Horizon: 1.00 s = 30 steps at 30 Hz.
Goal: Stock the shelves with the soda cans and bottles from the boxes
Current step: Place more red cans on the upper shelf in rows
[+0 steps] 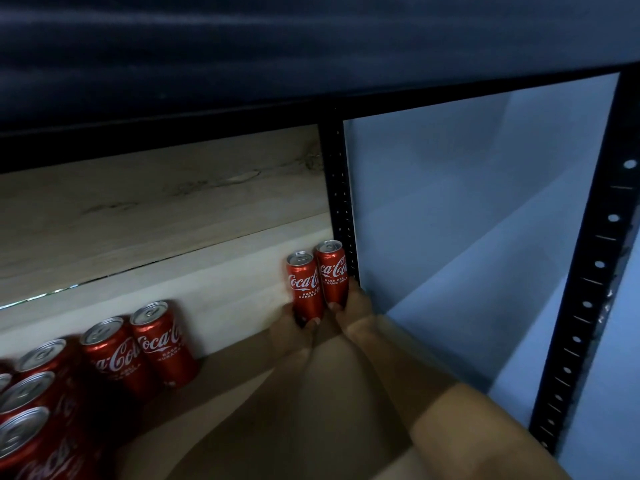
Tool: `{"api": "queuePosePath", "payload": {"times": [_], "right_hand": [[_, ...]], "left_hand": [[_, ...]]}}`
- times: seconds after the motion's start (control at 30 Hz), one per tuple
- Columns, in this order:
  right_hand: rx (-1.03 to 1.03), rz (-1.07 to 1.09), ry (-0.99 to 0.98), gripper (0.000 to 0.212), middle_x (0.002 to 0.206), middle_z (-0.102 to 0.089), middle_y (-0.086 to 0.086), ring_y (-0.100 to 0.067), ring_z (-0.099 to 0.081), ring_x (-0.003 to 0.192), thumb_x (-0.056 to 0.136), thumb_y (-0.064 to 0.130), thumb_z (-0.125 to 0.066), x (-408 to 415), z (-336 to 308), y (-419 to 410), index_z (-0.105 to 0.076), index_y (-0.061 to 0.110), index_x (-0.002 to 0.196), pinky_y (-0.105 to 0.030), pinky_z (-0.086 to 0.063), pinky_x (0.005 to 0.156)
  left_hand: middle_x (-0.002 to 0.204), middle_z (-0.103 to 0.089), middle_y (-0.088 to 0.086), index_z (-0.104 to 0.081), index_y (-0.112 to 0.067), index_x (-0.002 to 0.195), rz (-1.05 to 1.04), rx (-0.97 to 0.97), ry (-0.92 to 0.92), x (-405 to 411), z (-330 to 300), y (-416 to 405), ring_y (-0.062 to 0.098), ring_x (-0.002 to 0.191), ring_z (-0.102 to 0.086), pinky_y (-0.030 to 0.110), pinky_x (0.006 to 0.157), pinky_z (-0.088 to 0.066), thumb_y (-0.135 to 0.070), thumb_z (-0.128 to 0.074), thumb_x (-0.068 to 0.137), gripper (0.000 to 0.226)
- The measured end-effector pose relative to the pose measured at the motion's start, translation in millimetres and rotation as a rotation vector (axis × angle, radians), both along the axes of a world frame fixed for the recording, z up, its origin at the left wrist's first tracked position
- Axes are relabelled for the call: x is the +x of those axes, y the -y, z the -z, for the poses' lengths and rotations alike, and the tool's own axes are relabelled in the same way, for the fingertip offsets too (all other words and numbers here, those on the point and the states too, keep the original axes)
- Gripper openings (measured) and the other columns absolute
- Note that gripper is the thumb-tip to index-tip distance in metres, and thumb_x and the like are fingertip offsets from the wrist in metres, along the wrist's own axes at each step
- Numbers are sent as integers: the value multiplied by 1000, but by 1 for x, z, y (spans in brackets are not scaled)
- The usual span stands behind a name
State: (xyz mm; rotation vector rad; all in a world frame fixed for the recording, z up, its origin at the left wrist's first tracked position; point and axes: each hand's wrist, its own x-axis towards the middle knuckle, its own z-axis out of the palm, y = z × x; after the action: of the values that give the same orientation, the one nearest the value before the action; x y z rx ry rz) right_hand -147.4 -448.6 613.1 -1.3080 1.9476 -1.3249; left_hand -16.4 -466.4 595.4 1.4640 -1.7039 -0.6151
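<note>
Red cans, 2 upright: left hand [294, 327] grips one [304, 289], right hand [356, 306] the other [333, 271], arms outstretched.

bare left hand [294, 336], bare right hand [356, 306], possibly sleeveless

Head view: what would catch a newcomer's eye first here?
Two red Coca-Cola cans stand upright at the shelf's far right corner against the black perforated upright, the left hand and right hand each gripping one. A cluster of Coca-Cola cans fills the shelf's lower left.
</note>
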Motion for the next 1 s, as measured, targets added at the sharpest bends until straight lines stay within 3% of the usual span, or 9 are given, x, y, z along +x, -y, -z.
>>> {"api": "queuePosePath", "payload": {"times": [0.33, 0.47, 0.7, 1.0], "right_hand": [[-15, -67, 35, 57, 132, -60, -12, -31, -55, 123, 89, 9, -64, -3, 1, -3, -45, 16, 142, -39, -41, 106], [9, -94, 96, 58, 132, -59, -10, -31, -54, 123, 88, 14, -66, -2, 2, 0, -43, 19, 142, -47, -40, 108], [9, -95, 65, 64, 134, -59, -10, -32, -53, 125, 87, 12, -67, -4, 5, 2, -40, 20, 145, -50, -39, 109], [34, -117, 27, 67, 140, -54, -11, -32, -50, 130, 92, 18, -65, -5, -1, -4, -32, 19, 150, -42, -35, 108]], "left_hand": [[121, -67, 8, -56, -15, 129, 18, -22, 42, 2, -1, 1, 27, 107, -64, 33, 91, -48, -37, -79, 77, 61], [123, -66, 7, -53, -17, 129, 24, 11, 58, 0, -2, 0, 27, 110, -63, 40, 94, -50, -42, -78, 78, 63], [132, -61, 6, -46, -20, 138, 66, 61, 79, 1, 0, 2, 27, 117, -60, 46, 100, -48, -51, -72, 80, 71], [131, -61, 6, -47, -19, 138, 75, 46, 100, 4, -3, -1, 27, 117, -60, 43, 100, -48, -47, -72, 82, 67]]}}
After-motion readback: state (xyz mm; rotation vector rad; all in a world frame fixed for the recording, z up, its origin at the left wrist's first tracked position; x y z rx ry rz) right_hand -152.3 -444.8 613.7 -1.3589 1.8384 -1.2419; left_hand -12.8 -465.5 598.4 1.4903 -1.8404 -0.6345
